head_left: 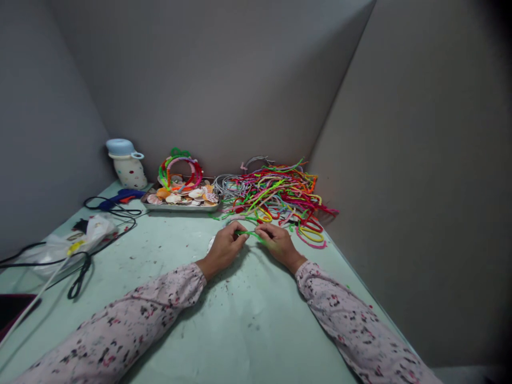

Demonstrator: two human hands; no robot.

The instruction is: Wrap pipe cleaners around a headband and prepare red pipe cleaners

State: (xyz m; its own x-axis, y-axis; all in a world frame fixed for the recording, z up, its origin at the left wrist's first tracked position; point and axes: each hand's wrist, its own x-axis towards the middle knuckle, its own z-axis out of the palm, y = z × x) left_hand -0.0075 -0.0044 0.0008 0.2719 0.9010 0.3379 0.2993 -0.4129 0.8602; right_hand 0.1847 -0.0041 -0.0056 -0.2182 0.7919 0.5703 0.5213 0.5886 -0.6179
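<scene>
Over the middle of the table, my left hand (227,245) pinches one part of a thin green pipe cleaner (251,233). Facing it, my right hand (279,244) has its fingers closed on the same green piece, a short way to the right. The strand spans the small gap between my fingertips. Just beyond my hands lies a tangled heap of coloured pipe cleaners (276,186). A few bent loops, among them a yellow loop (311,234), rest to the right of my right hand. Something white peeks out beside my left hand, too covered to name.
A metal tray (182,208) of seashells (196,194) stands at the back, with pipe-cleaner rings (180,170) on it. Farther left are a blue-lidded bottle (127,162), a dark blue tool (122,198), black cables (78,277) and a plastic bag (60,248). Walls border the table's back and right.
</scene>
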